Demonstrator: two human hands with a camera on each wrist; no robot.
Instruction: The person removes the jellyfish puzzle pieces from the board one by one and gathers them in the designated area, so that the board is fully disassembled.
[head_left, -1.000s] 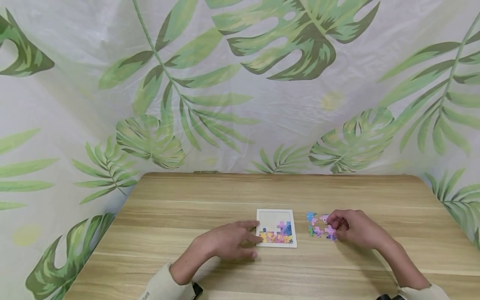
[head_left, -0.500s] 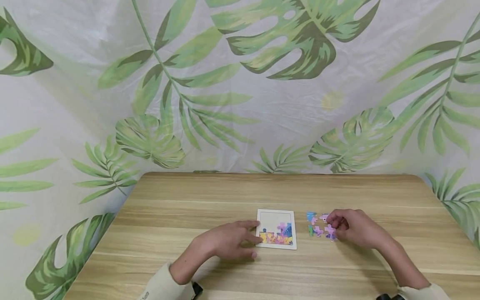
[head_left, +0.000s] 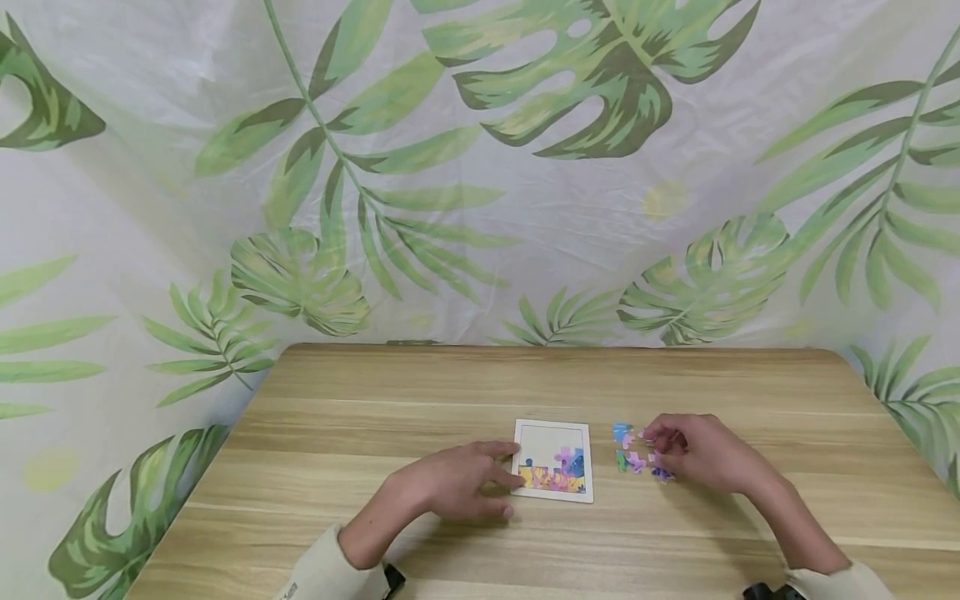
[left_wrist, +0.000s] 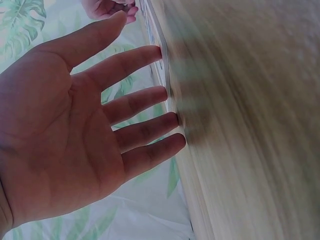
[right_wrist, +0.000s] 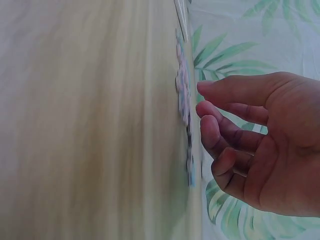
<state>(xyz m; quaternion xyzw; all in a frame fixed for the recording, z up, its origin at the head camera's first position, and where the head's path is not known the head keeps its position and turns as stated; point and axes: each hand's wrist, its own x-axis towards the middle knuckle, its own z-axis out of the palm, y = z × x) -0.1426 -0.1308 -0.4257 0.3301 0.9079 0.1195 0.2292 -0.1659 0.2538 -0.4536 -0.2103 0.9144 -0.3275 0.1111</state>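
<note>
My left hand lies at the left edge of a white puzzle board, its straight fingertips touching the frame. Colourful pieces fill the board's bottom and lower right; the upper left part is bare. To the right of the board lie several loose jigsaw pieces in pink, blue, green and purple. Over the rightmost of these is my right hand, fingers loosely bent. In the right wrist view, the thumb and forefinger are apart with nothing visible between them. Fingers partly hide the right-hand pieces in the head view.
Board and pieces rest on a wood-grain table with rounded far corners. Directly behind it hangs a pale cloth printed with green leaves.
The board has turned slightly clockwise, its right side shifting a little toward me. My right hand has moved slightly left and away from me over the pieces. The left hand stays nearly still.
</note>
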